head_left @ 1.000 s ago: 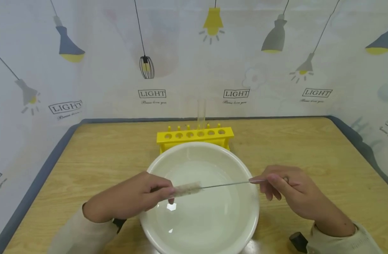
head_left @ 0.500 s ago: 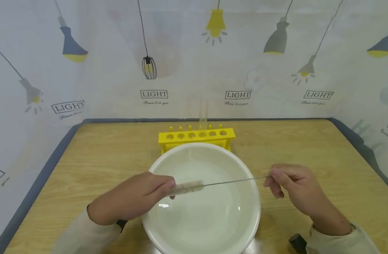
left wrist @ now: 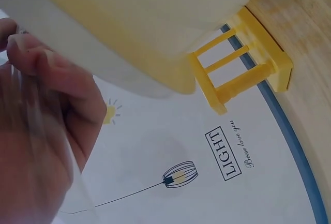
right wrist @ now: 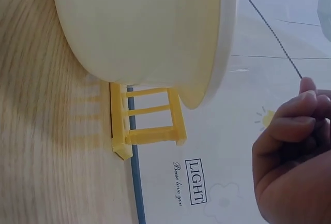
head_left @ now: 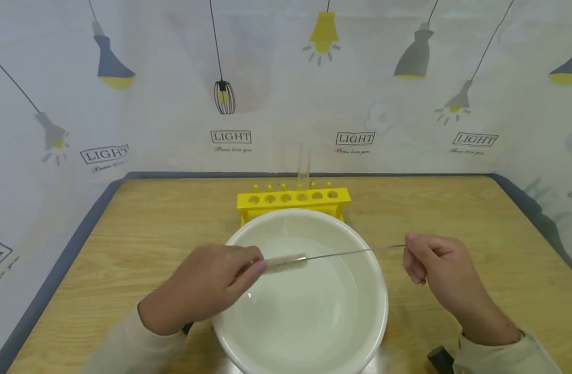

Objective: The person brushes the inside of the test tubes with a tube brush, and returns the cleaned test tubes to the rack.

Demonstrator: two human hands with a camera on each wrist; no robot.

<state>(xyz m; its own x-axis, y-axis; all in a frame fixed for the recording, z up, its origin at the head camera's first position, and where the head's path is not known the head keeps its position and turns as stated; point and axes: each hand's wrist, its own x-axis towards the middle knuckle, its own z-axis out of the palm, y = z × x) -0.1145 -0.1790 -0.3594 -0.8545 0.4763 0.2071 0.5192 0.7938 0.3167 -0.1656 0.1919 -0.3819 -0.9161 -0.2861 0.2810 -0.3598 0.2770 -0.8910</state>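
My left hand (head_left: 208, 283) grips a clear test tube (left wrist: 39, 97) over the left side of a white basin (head_left: 384, 306). The tube runs along the palm in the left wrist view, its closed end hidden. Pale bristles of a test tube brush (head_left: 286, 263) show inside the tube, near its mouth. From there the brush's thin twisted wire handle (head_left: 351, 253) stretches across the basin to the right. Thumb and fingers of my right hand (head_left: 447, 272) pinch the far end of that wire, beyond the basin's right rim. Water lies in the basin below.
A yellow test tube rack (head_left: 292, 199) stands right behind the basin, with another clear test tube (head_left: 304, 166) upright in one hole. Behind the wooden table (head_left: 454, 218) hangs a light cloth (head_left: 267, 67) printed with lamps.
My right hand has shifted right and slightly up, its pinch now at the wire's end, so more wire shows. My left hand has risen slightly with the tube.
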